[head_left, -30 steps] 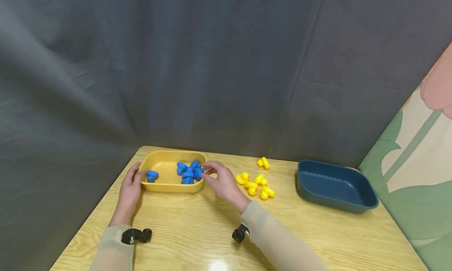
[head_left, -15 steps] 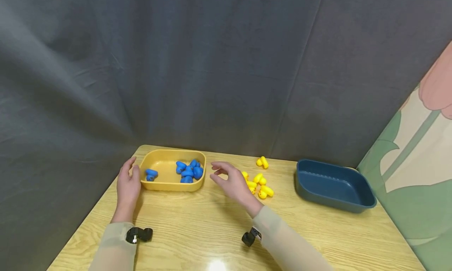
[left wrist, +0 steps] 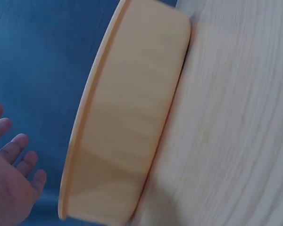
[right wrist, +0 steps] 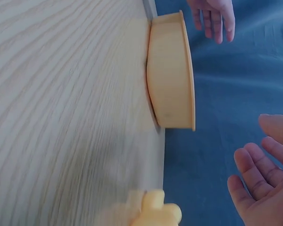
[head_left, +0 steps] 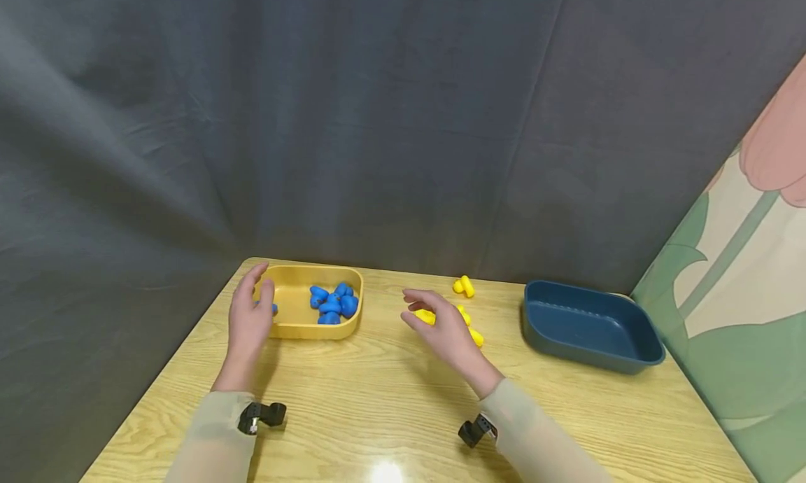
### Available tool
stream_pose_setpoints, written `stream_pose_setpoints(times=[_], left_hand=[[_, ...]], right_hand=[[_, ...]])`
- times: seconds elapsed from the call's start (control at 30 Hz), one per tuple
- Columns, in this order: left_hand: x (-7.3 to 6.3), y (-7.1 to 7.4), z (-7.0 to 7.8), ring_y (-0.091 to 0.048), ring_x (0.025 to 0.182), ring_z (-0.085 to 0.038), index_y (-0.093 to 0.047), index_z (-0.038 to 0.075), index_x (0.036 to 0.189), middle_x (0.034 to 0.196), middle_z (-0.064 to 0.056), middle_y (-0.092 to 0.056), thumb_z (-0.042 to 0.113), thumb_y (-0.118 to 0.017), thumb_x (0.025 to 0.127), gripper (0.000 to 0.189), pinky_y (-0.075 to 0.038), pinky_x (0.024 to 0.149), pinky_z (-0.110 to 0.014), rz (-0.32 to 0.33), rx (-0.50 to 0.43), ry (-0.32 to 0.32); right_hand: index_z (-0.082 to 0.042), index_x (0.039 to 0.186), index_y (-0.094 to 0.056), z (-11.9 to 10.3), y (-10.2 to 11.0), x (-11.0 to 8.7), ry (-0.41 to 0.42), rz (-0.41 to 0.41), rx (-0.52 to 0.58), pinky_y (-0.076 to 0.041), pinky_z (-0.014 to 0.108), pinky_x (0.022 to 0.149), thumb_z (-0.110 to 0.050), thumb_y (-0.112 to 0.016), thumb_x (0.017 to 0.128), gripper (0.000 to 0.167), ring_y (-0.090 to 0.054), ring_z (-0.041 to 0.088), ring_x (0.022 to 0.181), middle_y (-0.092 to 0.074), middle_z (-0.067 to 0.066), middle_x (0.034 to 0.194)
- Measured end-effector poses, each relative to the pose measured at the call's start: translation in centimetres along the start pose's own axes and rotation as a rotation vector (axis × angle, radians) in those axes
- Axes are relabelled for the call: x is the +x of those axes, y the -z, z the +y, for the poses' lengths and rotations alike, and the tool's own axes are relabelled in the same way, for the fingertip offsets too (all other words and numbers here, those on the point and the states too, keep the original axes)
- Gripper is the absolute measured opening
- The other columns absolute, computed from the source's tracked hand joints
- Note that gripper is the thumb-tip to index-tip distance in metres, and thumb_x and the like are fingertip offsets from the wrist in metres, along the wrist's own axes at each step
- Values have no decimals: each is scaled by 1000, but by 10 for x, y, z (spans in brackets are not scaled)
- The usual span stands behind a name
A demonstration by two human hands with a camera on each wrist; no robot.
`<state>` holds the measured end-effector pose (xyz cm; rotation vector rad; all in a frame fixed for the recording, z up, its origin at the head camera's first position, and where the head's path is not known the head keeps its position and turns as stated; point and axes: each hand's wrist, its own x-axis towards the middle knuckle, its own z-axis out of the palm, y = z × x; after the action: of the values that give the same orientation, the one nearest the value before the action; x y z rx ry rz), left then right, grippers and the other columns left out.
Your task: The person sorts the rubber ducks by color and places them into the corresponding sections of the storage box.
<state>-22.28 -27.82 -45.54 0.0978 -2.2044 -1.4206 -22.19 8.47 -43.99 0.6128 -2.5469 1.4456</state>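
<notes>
A yellow tray (head_left: 315, 331) stands at the back left with several small blue toy ducks (head_left: 330, 306) in it. My left hand (head_left: 248, 322) hovers over the tray's left end, hiding most of one blue duck there. In the right wrist view that left hand (right wrist: 214, 16) is apart from the rim, fingers loosely spread. My right hand (head_left: 446, 334) is in the air right of the tray, fingers slightly bent and holding nothing. It partly covers several yellow toy ducks (head_left: 476, 337) on the table. One yellow duck (head_left: 464, 285) lies farther back.
A dark blue tray (head_left: 592, 359) with nothing visible in it stands at the right of the wooden table (head_left: 352, 413). A dark curtain (head_left: 390, 133) hangs directly behind the table's back edge. A flower-patterned panel (head_left: 743, 315) stands on the right side.
My right hand has drawn away from the yellow tray to the right, over the yellow ducks. The left hand has let go of the tray's left rim and moved up and right over it.
</notes>
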Motion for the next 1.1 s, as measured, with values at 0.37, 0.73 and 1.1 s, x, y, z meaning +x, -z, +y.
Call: stream_pose_setpoints(times=[0.37,0.73,1.1], left_hand=[[-6,-23,30,-48,150,-41,-58,7,159,162,-16,-56,19,-55,117,44,-36,125,-60,-26,-9,-104],[-23,-58,50,-45,154,-34,-56,16,162,163,-10,-55,30,-55,118,46,-38,124,-61,-175,-35,-127],[-41,-97,63,-42,157,-38,-53,19,165,167,-10,-51,29,-57,118,48,-38,124,-63,-341,-7,-181]], right_hand=[[-12,149,-70,8,30,-19,-65,23,-63,-51,62,112,-19,-82,102,49,-67,29,127,-72,5,139],[-8,151,-67,26,60,-44,-86,98,-143,-52,62,111,-17,-80,104,49,-66,33,130,-70,9,142],[-10,155,-64,38,90,-71,-118,170,-161,-46,66,115,-21,-76,108,50,-64,36,133,-69,13,142]])
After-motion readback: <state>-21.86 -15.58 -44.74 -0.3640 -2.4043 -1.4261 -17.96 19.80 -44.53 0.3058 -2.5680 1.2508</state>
